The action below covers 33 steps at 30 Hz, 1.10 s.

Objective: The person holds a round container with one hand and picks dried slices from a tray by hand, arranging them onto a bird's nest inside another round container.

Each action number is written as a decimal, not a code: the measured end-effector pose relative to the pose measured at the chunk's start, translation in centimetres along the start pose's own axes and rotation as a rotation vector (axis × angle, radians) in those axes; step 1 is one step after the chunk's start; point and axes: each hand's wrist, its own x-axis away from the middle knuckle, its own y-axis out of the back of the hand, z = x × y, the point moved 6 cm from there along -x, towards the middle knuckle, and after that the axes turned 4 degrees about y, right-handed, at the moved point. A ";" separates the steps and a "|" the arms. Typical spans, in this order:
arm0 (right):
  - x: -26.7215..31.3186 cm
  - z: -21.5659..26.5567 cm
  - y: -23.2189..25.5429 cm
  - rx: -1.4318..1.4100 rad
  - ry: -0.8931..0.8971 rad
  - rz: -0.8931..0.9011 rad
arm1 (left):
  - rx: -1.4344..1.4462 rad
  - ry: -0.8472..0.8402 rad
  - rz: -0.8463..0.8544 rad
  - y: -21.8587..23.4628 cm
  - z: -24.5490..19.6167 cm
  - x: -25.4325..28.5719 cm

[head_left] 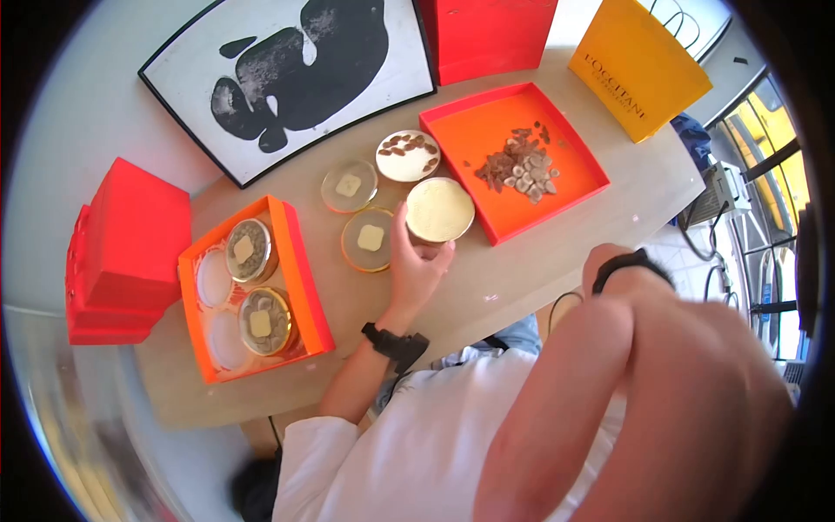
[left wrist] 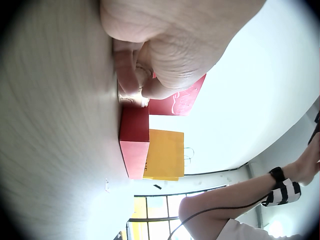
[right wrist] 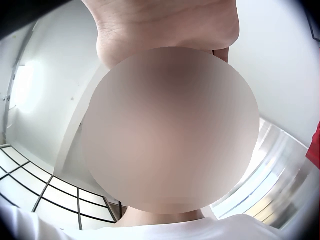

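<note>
My left hand point(head_left: 417, 268) grips a round jar point(head_left: 441, 210), thumb and fingers about its side; its broad top face is pale cream. In the left wrist view that hand's fingers point(left wrist: 129, 75) curl by the jar, low over the table. Behind it stands an open round jar point(head_left: 407, 157) with brown dried pieces on a white bottom. Two clear round lids point(head_left: 369, 238) with pale square labels lie to the left. My right hand point(head_left: 602, 261) is raised, bent at the wrist, close to the person's blurred head in the right wrist view; its fingers are mostly hidden.
An orange tray point(head_left: 478, 202) holds a heap of brown dried pieces and pale slices. At left, an orange box point(head_left: 306, 296) has two filled, lidded jars and two round hollows. Red boxes point(head_left: 139, 244), a framed picture point(head_left: 326, 43) and a yellow paper bag point(head_left: 639, 74) stand around the table.
</note>
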 end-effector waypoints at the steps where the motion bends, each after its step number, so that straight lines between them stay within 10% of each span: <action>1: 0.2 0.1 -0.1 -0.017 0.009 0.001 | -0.016 -0.008 -0.014 -0.1 0.0 0.0; 33: 2.1 -0.8 -0.1 -0.271 -0.014 -0.079 | -0.140 -0.179 -0.082 0.4 -0.4 0.0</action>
